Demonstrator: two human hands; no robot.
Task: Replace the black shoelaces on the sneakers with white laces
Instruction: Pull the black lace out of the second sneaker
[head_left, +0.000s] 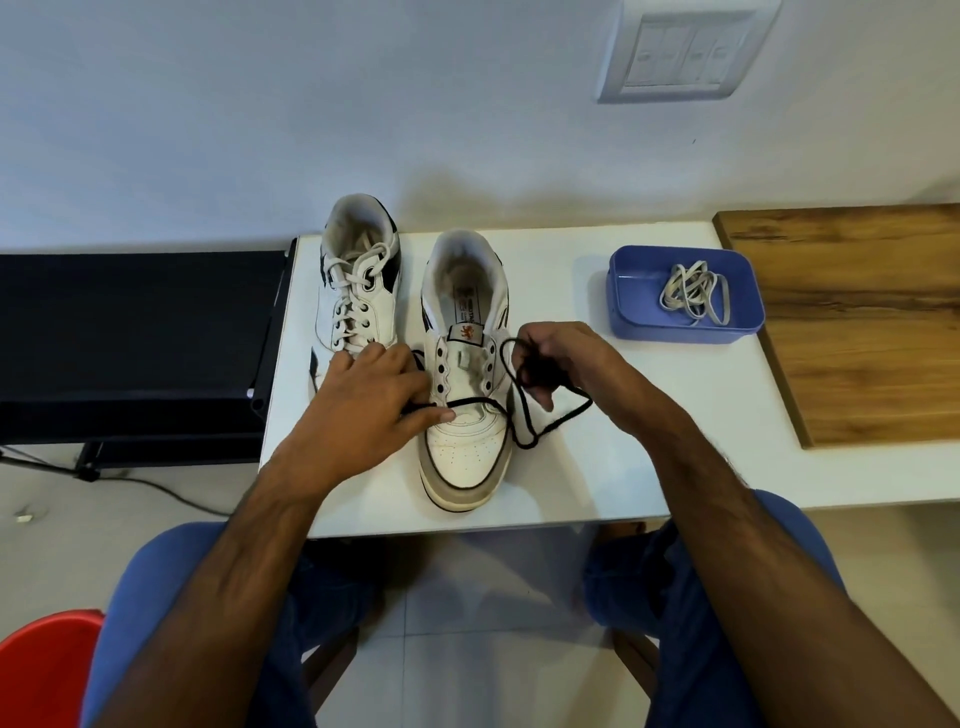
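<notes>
Two sneakers stand side by side on the white table (597, 467), toes toward the person. On the far-left sneaker (358, 291) white laces already run through the eyelets, and its toe is hidden behind the left hand (363, 410). Nearly every eyelet of the right sneaker (465, 415) is bare; the black lace (524, 415) crosses only the lowest pair, just above the toe cap.

That left hand lies at the shoe's near-left side, thumb and fingers pinched on one end of the black lace. Its grip is closed on the cord, though the fingertips hide the exact spot. The right hand (550, 364), just right of the shoe, has its fingers curled tight around a bunched length of the same lace; loose loops hang out onto the table below it.

A blue tray (685, 293) further right holds a coiled white lace (693, 296). A wooden board (857, 322) runs off the right edge.
</notes>
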